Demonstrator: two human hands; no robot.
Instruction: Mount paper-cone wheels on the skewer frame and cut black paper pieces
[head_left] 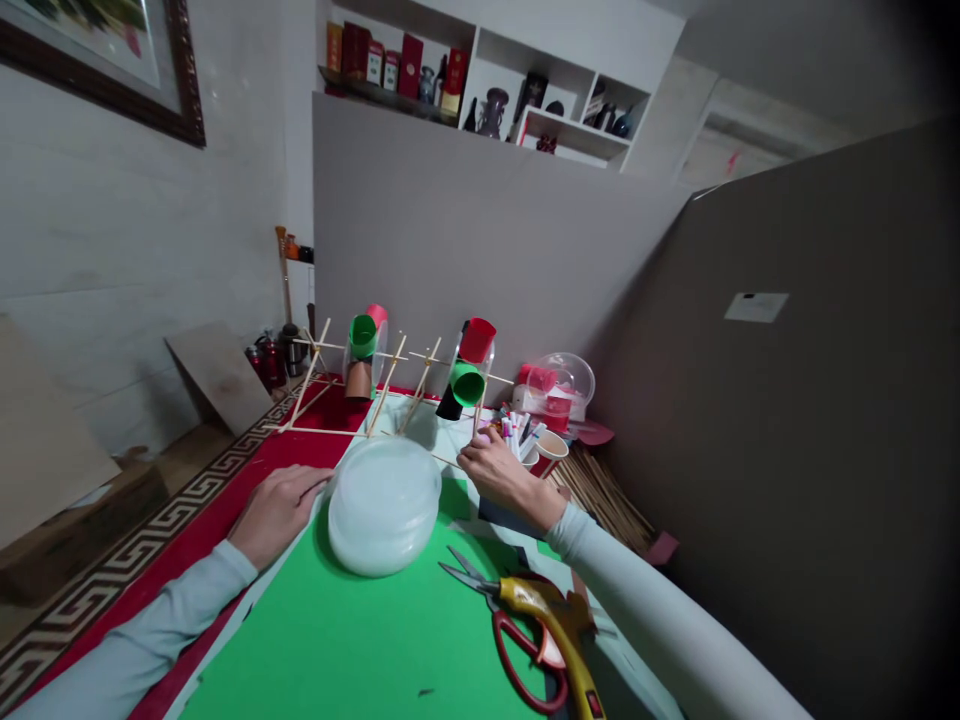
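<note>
Evidently, work was being done on the stick frame (386, 385), which stood at the far middle of the surface (225, 510), beyond the green sheet (337, 640). Rolled paper cups were carried on its sticks: a green cup (363, 336) at the left, and a red cup (477, 340) above a second green cup (468, 384) at the right.

The right hand (501, 470) was placed at the near right end of the frame, fingers drawn narrow against a thin stick. Whether the stick was actually pinched could not be told. The left hand (279, 508) was laid flat and spread, palm down, on the surface, touching the left edge of the translucent dome (384, 505) and holding nothing.

It was judged that the frame was light and loosely jointed. Pressure at the stick was therefore best kept small and directed along the stick, not across it, so that the joints were not racked and the cups were not shaken off. The flat left hand was considered better used as a brace at the frame's near left stick.

The dome sat just near of the frame, so little room was left for the wrist. The scissors (466, 578) and glue gun (551, 620) lay near right, under the forearm, and contact with the gun's nozzle was to be avoided.
</note>
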